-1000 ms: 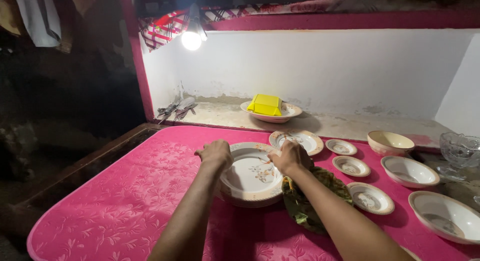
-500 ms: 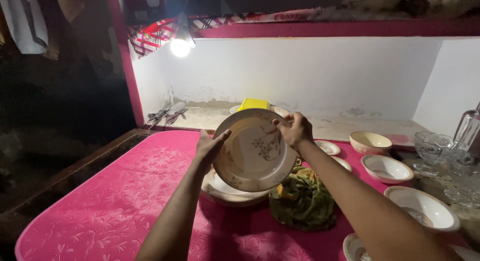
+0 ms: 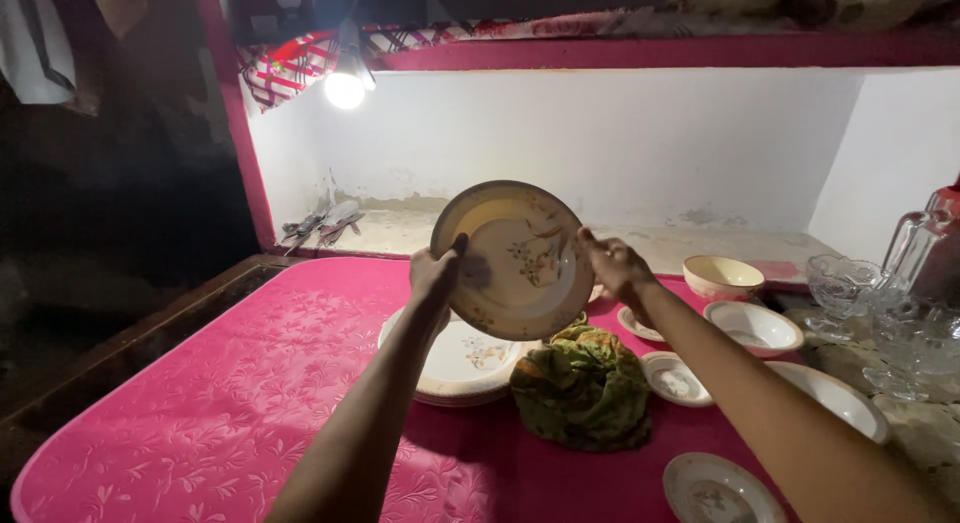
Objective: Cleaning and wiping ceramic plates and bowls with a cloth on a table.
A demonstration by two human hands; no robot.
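Your left hand [image 3: 435, 275] and right hand [image 3: 612, 266] grip one floral plate [image 3: 510, 260] upright above the stack [image 3: 455, 368] on the pink tabletop [image 3: 230, 383], green cloth [image 3: 583, 388] lying unused beside it.

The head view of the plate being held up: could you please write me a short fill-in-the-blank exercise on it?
1. Both hands, left hand and right hand, hold up one ____ with a flower pattern.
2. The stack of plates rests on a ____ table cover.
3. The crumpled cloth is mostly ____.

Missing words: plate; pink; green
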